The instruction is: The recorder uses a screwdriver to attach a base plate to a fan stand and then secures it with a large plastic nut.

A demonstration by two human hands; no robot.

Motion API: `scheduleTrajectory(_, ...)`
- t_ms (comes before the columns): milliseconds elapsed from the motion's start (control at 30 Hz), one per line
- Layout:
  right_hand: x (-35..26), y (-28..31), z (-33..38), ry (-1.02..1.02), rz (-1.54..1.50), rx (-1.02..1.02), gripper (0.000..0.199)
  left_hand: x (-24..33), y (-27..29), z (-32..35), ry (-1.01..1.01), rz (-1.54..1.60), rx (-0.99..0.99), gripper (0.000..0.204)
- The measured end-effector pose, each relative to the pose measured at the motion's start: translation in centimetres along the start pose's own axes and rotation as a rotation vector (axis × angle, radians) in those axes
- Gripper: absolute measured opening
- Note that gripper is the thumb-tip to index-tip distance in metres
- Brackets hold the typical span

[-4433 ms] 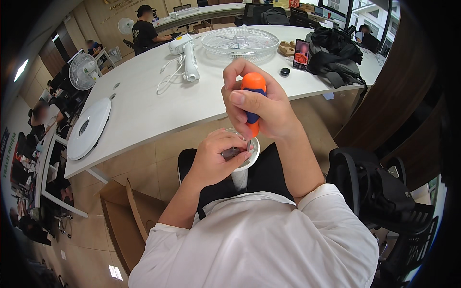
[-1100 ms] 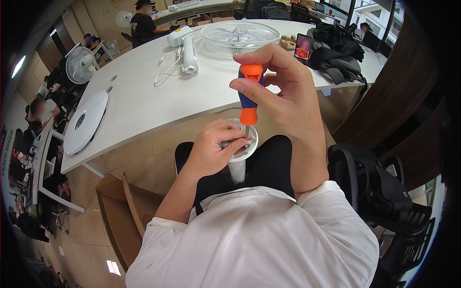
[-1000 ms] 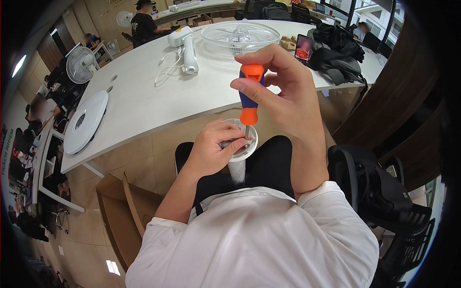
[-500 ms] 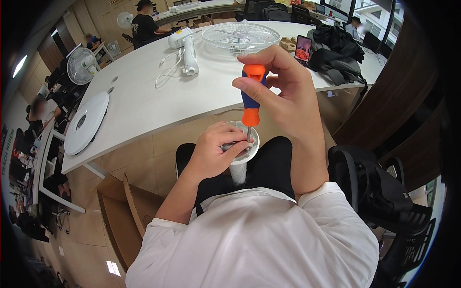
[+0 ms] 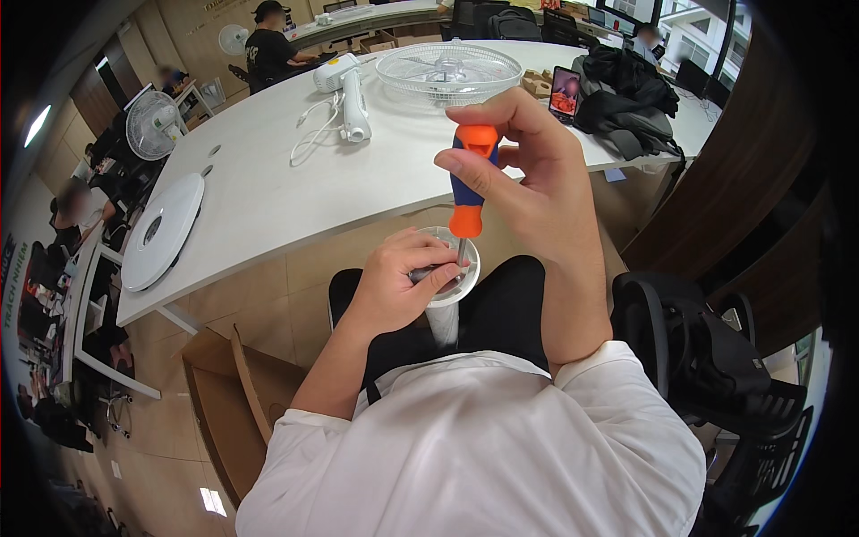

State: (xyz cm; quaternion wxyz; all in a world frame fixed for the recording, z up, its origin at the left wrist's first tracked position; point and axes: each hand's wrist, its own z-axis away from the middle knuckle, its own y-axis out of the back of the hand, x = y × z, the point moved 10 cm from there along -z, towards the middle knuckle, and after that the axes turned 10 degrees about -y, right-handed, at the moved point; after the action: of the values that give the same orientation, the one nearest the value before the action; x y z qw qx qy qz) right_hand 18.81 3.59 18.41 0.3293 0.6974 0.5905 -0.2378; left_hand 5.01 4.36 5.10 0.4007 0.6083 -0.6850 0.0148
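We pinch the orange-and-blue-handled screwdriver (image 5: 468,183) upright in our right hand (image 5: 537,197), tip down into the round white plastic part (image 5: 452,268) gripped by our left hand (image 5: 403,286) directly below

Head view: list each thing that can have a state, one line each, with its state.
Screwdriver: upright, tip down in the round part.
Right hand: gripping the screwdriver handle.
Left hand: holding the round white part on the lap.
Fan grille: lying flat on the table.
Phone: propped up, screen lit.
Cardboard box: open on the floor.
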Motion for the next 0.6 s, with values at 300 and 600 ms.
scheduleTrajectory(300,-0.11,-0.19,0.12,-0.003,-0.007,-0.001,0.032,0.39,-0.05,0.09,-0.038,-0.01,0.0,0.013)
scheduleTrajectory(600,-0.92,-0.84,-0.18,0.002,0.016,-0.076,0.03,0.63,0.16,-0.05,-0.046,-0.014,0.025,0.012)
